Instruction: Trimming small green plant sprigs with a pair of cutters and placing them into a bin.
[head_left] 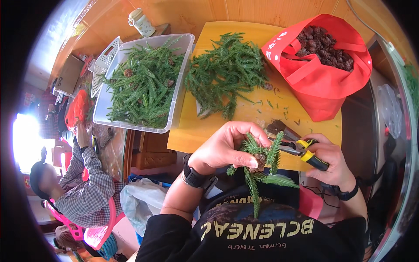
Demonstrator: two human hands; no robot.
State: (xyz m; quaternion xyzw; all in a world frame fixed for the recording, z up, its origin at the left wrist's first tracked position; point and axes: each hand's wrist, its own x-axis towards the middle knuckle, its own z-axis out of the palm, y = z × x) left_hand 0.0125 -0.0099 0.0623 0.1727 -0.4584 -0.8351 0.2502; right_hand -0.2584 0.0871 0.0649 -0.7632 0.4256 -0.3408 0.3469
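My left hand [220, 146] pinches a small bunch of green needle sprigs [254, 192] around a brown pine cone [260, 160], above the table's near edge. In my right hand [334, 163] are pliers [310, 158] with yellow-and-black handles. Their jaws point left and reach the sprigs beside the cone; whether they grip anything there is hidden. Just beyond my hands, a dark bundle [283, 129] lies on the yellow table [196, 137], its kind unclear. Farther back is a loose pile of green sprigs [229, 65].
At the left stands a clear plastic bin [190, 48] full of sprigs and a few cones. A red bag [316, 94] of pine cones [323, 43] occupies the right. A lidded cup [142, 22] stands behind. Another person [89, 192] sits at far left, near a plastic bag [142, 201].
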